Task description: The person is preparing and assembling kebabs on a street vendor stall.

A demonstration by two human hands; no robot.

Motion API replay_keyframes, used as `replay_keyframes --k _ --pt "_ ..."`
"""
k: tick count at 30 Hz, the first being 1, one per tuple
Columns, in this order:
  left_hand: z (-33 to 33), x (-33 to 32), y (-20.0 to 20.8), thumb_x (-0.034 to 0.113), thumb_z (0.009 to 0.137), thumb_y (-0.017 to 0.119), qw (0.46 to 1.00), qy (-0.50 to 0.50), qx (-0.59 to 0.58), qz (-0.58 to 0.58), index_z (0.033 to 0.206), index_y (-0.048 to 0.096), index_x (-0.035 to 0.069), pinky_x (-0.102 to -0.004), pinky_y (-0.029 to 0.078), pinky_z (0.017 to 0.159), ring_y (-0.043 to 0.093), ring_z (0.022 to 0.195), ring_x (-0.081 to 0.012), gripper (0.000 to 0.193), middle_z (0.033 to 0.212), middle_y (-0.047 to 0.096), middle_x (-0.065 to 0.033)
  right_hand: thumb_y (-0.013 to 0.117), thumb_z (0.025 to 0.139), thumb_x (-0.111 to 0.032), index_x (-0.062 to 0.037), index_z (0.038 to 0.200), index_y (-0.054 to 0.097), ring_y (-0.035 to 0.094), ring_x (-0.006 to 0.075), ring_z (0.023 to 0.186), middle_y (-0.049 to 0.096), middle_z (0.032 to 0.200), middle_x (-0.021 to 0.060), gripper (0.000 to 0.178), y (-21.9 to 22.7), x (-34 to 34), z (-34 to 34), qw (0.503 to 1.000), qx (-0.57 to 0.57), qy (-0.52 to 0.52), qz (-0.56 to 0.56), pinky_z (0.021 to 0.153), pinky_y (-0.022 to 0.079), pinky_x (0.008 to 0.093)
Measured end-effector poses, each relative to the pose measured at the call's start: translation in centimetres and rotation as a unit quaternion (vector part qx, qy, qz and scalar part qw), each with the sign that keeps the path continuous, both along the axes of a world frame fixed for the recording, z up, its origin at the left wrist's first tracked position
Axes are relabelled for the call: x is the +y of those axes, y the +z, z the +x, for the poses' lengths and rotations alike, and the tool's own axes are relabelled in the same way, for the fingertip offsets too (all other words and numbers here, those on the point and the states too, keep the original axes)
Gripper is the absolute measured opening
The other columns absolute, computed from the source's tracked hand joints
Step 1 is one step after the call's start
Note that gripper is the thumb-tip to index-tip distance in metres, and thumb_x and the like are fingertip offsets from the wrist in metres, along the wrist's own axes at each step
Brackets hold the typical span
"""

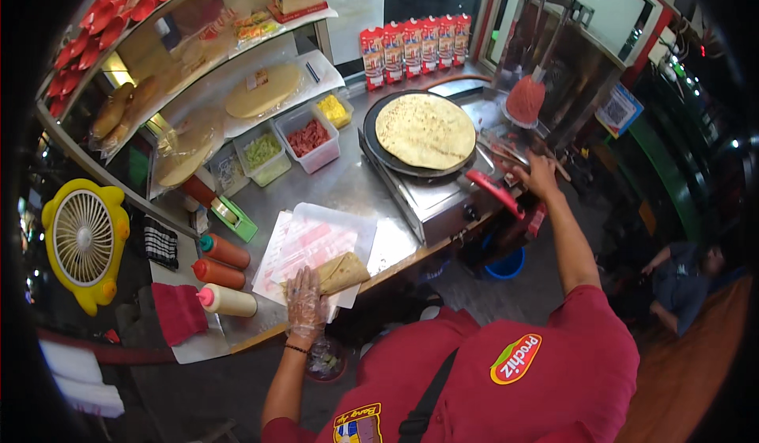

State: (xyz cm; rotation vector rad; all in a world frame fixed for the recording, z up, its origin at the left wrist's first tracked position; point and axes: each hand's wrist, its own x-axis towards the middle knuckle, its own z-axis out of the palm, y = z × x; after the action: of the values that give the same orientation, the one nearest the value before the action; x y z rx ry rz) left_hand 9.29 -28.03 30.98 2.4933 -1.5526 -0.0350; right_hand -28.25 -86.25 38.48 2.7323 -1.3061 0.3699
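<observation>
My left hand, in a clear plastic glove, lies with fingers stretched out at the left end of a rolled, browned wrap. Beneath the wrap is red-and-white printed paper on the steel counter. To the right, my right hand reaches past the stove with its fingers curled around something beside metal utensils; what it grips is unclear. A red pan handle juts out just below that hand. On the stove, a round flatbread covers most of a black flat pan.
Tubs of shredded greens, red meat and yellow pieces stand behind the paper. Sauce bottles line the left edge, near a yellow fan. Red cartons stand behind the stove; a person is at far right.
</observation>
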Motion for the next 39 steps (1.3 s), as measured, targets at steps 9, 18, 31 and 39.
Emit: replay_keyframes --k 9,18,31,39 --pt "-4.5 0.3 0.3 0.018 0.090 0.065 0.977 0.179 -0.059 -0.103 0.145 0.050 -0.005 -0.0595 0.027 0.123 0.044 0.144 -0.0430 0.062 0.149 0.052 -0.0276 0.060 0.102 -0.028 0.0033 0.113 0.073 0.074 0.0333 0.094 0.075 0.100 0.0220 0.035 8.7 0.9 6.0 0.937 -0.217 0.186 0.199 0.082 0.054 0.0428" --pt "-7.2 -0.4 1.6 0.025 0.087 0.068 0.967 0.238 -0.091 -0.022 0.142 0.055 -0.001 -0.0547 0.022 0.126 0.041 0.147 -0.0355 0.062 0.151 0.051 -0.0233 0.065 0.099 -0.031 0.0072 0.097 0.073 0.072 0.0354 0.075 0.069 0.078 0.0258 0.039 9.2 -4.5 6.8 0.926 -0.204 0.219 0.232 0.070 0.051 0.0466" --pt "-6.5 -0.9 -0.4 0.018 0.086 0.070 0.958 0.255 -0.129 -0.036 0.141 0.056 -0.001 -0.0550 0.027 0.124 0.040 0.148 -0.0389 0.060 0.152 0.050 -0.0223 0.066 0.095 -0.046 0.0077 0.095 0.075 0.072 0.0459 0.084 0.070 0.082 0.0305 0.055 13.8 -5.2 6.6 0.954 -0.134 0.161 0.214 0.076 0.054 0.0503" --pt "-6.1 -1.3 -0.6 0.013 0.084 0.067 0.963 0.234 -0.115 -0.073 0.138 0.056 -0.001 -0.0543 0.028 0.124 0.040 0.148 -0.0372 0.057 0.152 0.050 -0.0209 0.067 0.094 -0.048 0.0056 0.094 0.077 0.074 0.0389 0.074 0.071 0.073 0.0237 0.055 13.8 -5.8 6.2 0.954 -0.135 0.136 0.230 0.072 0.054 0.0485"
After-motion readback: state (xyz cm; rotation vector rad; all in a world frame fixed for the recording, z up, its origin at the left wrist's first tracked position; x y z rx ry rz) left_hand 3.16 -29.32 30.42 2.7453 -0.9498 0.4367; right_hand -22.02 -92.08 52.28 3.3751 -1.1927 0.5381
